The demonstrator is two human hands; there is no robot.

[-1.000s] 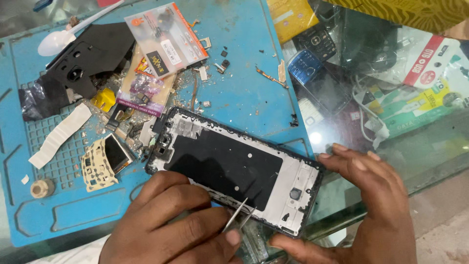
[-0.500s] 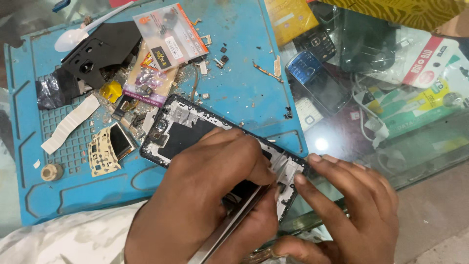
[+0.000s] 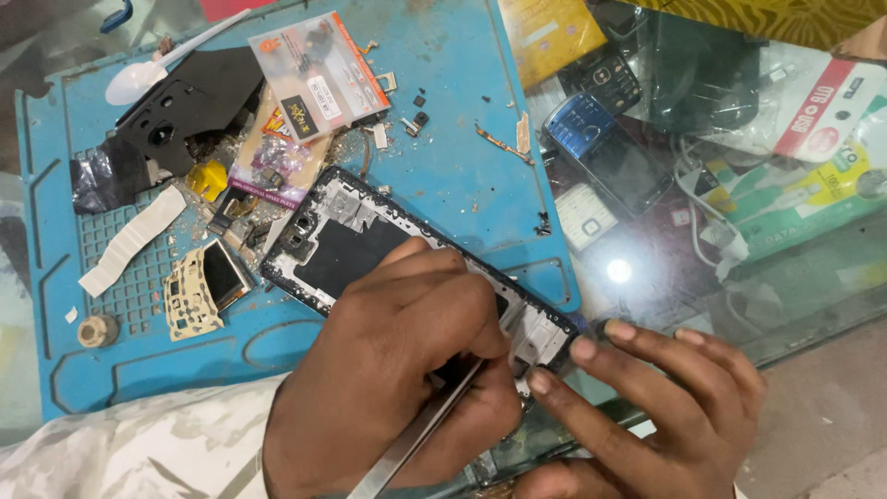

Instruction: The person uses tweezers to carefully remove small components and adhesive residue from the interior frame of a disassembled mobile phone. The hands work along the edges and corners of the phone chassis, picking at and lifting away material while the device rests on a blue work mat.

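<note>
1. Head view, the landmark: an opened phone frame (image 3: 370, 245), back cover off, lies slantwise on the blue work mat (image 3: 443, 176), its lower right end reaching the mat's edge over the glass counter (image 3: 665, 277).
2. The left hand (image 3: 397, 370) lies on top of the frame's middle, fingers curled tight around a pair of metal tweezers (image 3: 416, 439); the tweezer tips are hidden under the fingers near the frame's lower right end.
3. The right hand (image 3: 647, 397) is at the frame's lower right corner, fingers spread, fingertips (image 3: 582, 349) pressing against the frame's edge; it grips nothing else.
4. Left of the frame lie a small screen part on a cream flex sheet (image 3: 203, 286) and a white strip (image 3: 129, 240).
5. Above and left of the frame sit a black plastic cover (image 3: 185, 106), a yellow piece (image 3: 208, 177) and two clear parts packets (image 3: 314, 65).
6. Above and right of the frame, under the glass, lies a blue keypad phone (image 3: 610, 152), with white and green boxes (image 3: 813, 185) further right.
7. Below and left of the frame, a pale patterned sleeve (image 3: 139, 453) covers the left forearm.
</note>
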